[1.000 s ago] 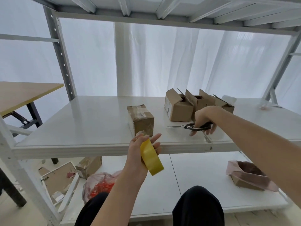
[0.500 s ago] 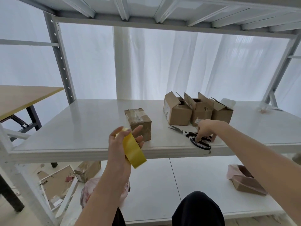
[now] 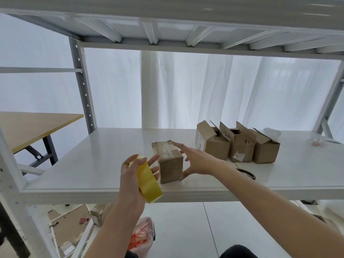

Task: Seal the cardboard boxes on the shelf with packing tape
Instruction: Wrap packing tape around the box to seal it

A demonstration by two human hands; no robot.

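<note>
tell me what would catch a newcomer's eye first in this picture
The yellow roll of tape gripped in the left hand, front and centre, stands out most. Just behind it a small taped box sits on the white shelf, with the right hand spread open around its right side. Three boxes with open flaps stand in a row farther back to the right.

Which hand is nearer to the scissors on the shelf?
Right. The right hand is just left of the scissors; the left hand, holding yellow tape, is farther left.

Left hand (image 3: 128, 183) grips tape (image 3: 149, 184), box (image 3: 170, 165) — apparently sealed
</note>
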